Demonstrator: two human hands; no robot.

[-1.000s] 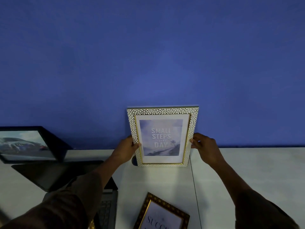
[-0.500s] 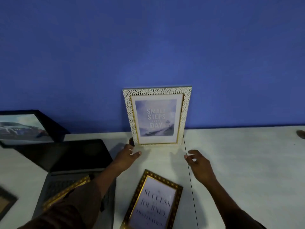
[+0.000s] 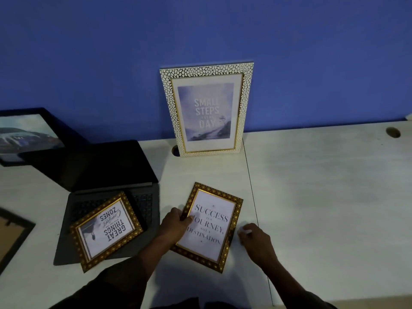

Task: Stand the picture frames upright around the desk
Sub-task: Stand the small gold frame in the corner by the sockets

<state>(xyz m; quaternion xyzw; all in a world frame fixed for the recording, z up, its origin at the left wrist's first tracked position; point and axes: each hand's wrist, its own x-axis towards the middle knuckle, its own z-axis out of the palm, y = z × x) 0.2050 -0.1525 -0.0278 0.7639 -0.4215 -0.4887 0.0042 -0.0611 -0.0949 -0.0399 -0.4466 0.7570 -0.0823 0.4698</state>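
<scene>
A white pebbled frame (image 3: 207, 109) reading "Small steps every day" stands upright against the blue wall, free of both hands. A gold frame (image 3: 209, 227) reading "Success is a journey" lies flat on the white desk (image 3: 323, 186). My left hand (image 3: 175, 224) grips its left edge, thumb on the glass. My right hand (image 3: 253, 238) rests just right of its right edge, fingers curled, touching or nearly touching it. Another gold frame (image 3: 107, 230) reading "Great things" lies face up on the laptop keyboard. A black frame (image 3: 26, 132) with a car picture stands at the far left.
An open black laptop (image 3: 107, 175) sits left of centre. A dark frame (image 3: 12, 237) lies back side up at the left edge. Cable holes (image 3: 393, 132) are in the desk at the back right and behind the white frame. A seam (image 3: 254, 197) runs across the desk.
Both hands let go of the white frame, which stays standing against the wall, and came down to the gold "Success" frame. My view tilted downward, bringing the laptop and the other gold frame into sight.
</scene>
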